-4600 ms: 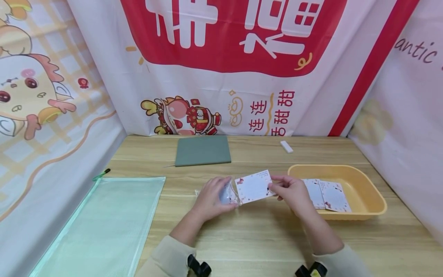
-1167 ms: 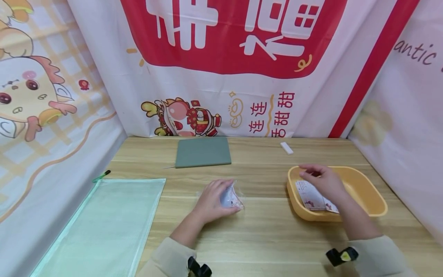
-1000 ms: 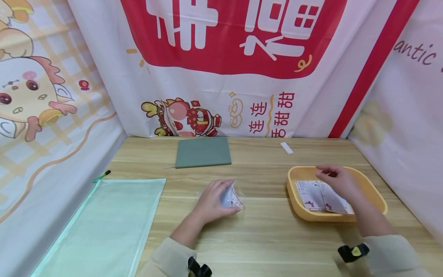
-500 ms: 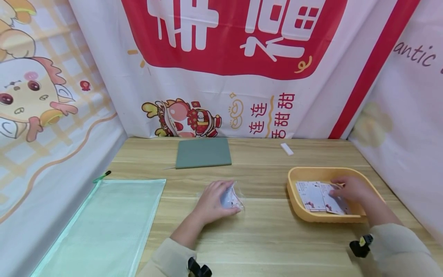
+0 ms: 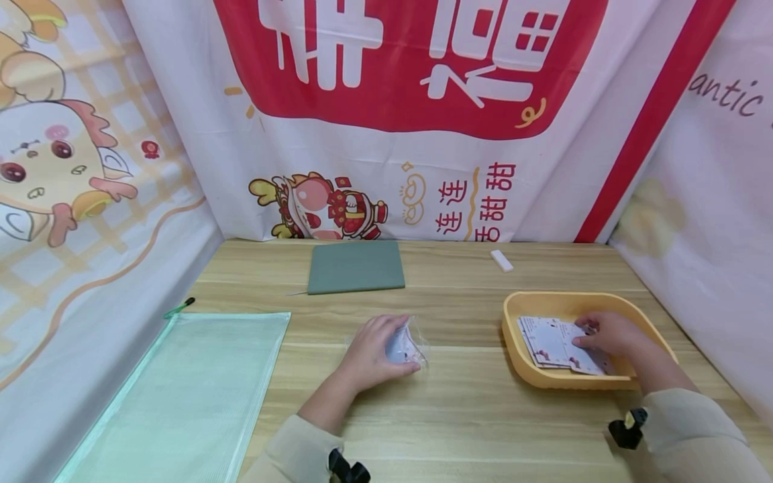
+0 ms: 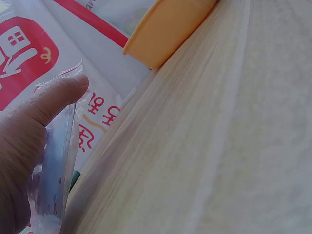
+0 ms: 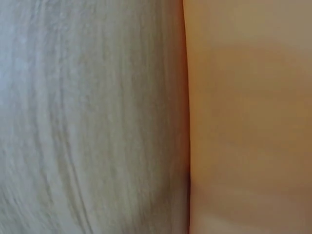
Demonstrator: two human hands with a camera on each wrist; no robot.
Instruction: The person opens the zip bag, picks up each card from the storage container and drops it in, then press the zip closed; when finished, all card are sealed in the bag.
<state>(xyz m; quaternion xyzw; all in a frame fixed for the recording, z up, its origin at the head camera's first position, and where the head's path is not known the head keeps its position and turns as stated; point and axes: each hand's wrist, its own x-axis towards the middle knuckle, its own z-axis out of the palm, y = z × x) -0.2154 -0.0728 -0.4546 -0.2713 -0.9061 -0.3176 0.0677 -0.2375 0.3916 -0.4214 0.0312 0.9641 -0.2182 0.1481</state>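
Note:
My left hand [image 5: 376, 352] grips a clear plastic bag [image 5: 417, 335] with pale printed cards inside, above the middle of the table. In the left wrist view, the thumb lies along the bag [image 6: 73, 131] and a bluish card edge [image 6: 53, 170] shows through the film. My right hand [image 5: 612, 333] is inside the yellow plastic basket [image 5: 658, 329]. Its thumb and fingers pinch the edge of a white printed card [image 5: 576, 352], beside another small stack of cards [image 5: 540, 342]. The right wrist view has only the basket wall [image 7: 248, 117] and tabletop, with the fingers hidden.
A grey-green notebook [image 5: 356, 267] lies at the back of the wooden table [image 5: 459, 416]. Right of it is a small white block [image 5: 501, 260]. A mint mesh zip pouch [image 5: 181, 389] lies flat at the left. Printed cloths hang behind and on both sides.
Earlier my right hand held a card at the bag's mouth; that card is no longer outside the bag. The right hand has moved right and down into the basket. My left hand stays put.

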